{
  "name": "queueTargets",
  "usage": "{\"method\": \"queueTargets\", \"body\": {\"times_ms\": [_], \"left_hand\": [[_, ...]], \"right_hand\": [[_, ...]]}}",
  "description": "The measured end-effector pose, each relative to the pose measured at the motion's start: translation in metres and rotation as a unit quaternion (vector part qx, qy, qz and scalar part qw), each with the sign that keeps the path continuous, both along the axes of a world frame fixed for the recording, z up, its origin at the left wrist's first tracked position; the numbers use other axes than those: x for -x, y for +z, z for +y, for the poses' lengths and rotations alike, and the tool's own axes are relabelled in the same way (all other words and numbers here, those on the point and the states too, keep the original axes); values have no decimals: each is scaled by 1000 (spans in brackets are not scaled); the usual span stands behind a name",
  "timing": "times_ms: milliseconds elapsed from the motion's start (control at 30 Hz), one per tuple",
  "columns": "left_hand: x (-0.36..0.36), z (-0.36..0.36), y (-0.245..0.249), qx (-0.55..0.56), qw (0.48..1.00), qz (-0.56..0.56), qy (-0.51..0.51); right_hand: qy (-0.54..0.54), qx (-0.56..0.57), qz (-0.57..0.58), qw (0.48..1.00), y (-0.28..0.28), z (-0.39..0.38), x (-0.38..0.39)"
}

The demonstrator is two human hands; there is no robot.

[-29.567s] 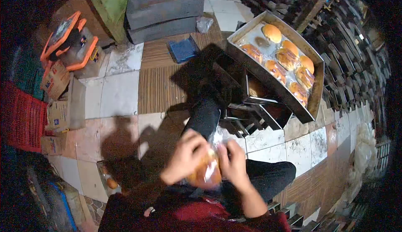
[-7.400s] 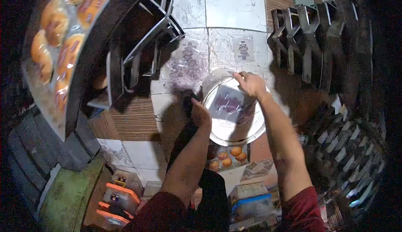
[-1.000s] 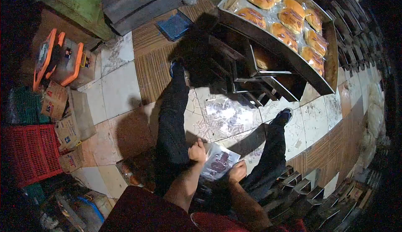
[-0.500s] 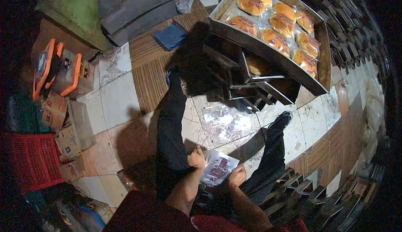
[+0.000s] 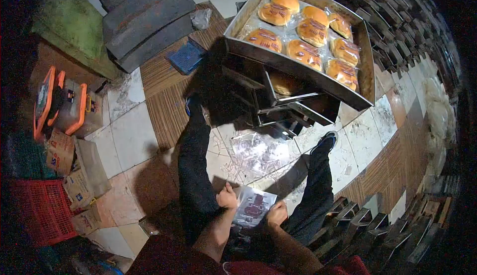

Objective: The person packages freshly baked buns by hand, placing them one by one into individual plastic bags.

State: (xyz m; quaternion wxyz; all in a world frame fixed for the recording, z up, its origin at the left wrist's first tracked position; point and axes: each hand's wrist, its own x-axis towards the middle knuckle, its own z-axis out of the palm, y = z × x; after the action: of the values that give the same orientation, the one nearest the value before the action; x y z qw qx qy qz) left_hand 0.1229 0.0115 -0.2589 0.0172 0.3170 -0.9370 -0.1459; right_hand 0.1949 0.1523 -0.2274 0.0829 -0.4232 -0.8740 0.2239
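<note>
- Near middle, between two parted legs in black trousers (image 5: 196, 170): a flat, transparent plastic bag with dark red print (image 5: 255, 207), tilted.
- The left hand (image 5: 226, 197) grasps the bag's left edge; the right hand (image 5: 278, 213) has its fingers closed on the right edge.
- The legs bound the hands' working room on both sides; white tiled floor (image 5: 126, 138) spreads farther left.
- Far right, a deep, worn metal tray (image 5: 366, 51) holds golden-brown buns (image 5: 313, 29), several visibly in printed transparent wrapping.
- Beneath it, angled dark metal trays (image 5: 293, 97) stand in the way ahead of the legs.
- Far left, transparent bins with orange handles (image 5: 82, 111); nearer, a red plastic mesh crate (image 5: 42, 210) beside brown cardboard (image 5: 78, 188).
- Glossy transparent plastic (image 5: 261, 151) lies on the floor beyond the hands; a blue mesh square (image 5: 186, 56) lies farther away.
- More dark metal trays (image 5: 367, 220) crowd the near right.
</note>
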Motion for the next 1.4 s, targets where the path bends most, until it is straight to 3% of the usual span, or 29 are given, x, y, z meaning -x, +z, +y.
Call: {"method": "queueTargets", "body": {"times_ms": [100, 300, 367, 433, 500, 567, 633, 700, 767, 833, 900, 933, 1000, 1100, 1200, 1233, 1300, 1333, 1400], "left_hand": [[0, 1, -1, 28, 999, 13, 11], [2, -3, 10, -25, 1000, 5, -9], [4, -3, 13, -16, 1000, -14, 2], [5, -2, 21, -8, 1000, -19, -15], [8, -2, 22, 8, 999, -26, -36], [5, -1, 14, 30, 999, 3, -10], [-5, -19, -3, -129, 988, -80, -20], [-6, -22, -9, -198, 976, -85, -12], [-7, -22, -11, -283, 954, -96, -5], [-3, -24, -4, -413, 899, -140, 37], [4, -30, 9, -518, 822, -215, 102], [8, -31, 17, -539, 795, -248, 123], [14, -26, 27, -543, 774, -297, 135], [20, -15, 35, -525, 767, -339, 146], [17, -6, 44, -500, 768, -366, 160], [13, -5, 47, -494, 768, -371, 167], [11, -1, 51, -485, 768, -380, 175], [12, 1, 53, -483, 767, -382, 180], [17, 6, 56, -485, 766, -381, 184]], "right_hand": [[-22, -14, -10, 1000, 3, -2, 2], [-24, 27, -37, 999, 5, 2, 3], [-56, 153, -87, 983, -28, 19, -9], [-106, 209, 6, 972, -37, 38, -6], [-108, 161, 139, 971, -28, 46, 8], [-82, 256, 280, 922, 50, 63, 33], [-58, 207, 384, 898, 131, 94, 44], [-94, -55, 394, 912, 130, 151, 13], [-263, 93, 408, 870, 108, 210, -8], [-328, 251, 381, 827, 25, 251, -41], [-328, 202, 157, 910, -93, 264, -84], [-350, 270, 139, 886, -167, 256, -109], [-394, 343, 56, 851, -223, 235, -139], [-378, 371, -86, 844, -243, 212, -130], [-422, 246, -52, 871, -276, 214, -100], [-461, 116, -161, 865, -271, 213, -73], [-548, 152, -194, 800, -271, 224, -43], [-548, 157, -193, 798, -281, 222, -38], [-561, 228, -69, 793, -309, 217, -42]]}}
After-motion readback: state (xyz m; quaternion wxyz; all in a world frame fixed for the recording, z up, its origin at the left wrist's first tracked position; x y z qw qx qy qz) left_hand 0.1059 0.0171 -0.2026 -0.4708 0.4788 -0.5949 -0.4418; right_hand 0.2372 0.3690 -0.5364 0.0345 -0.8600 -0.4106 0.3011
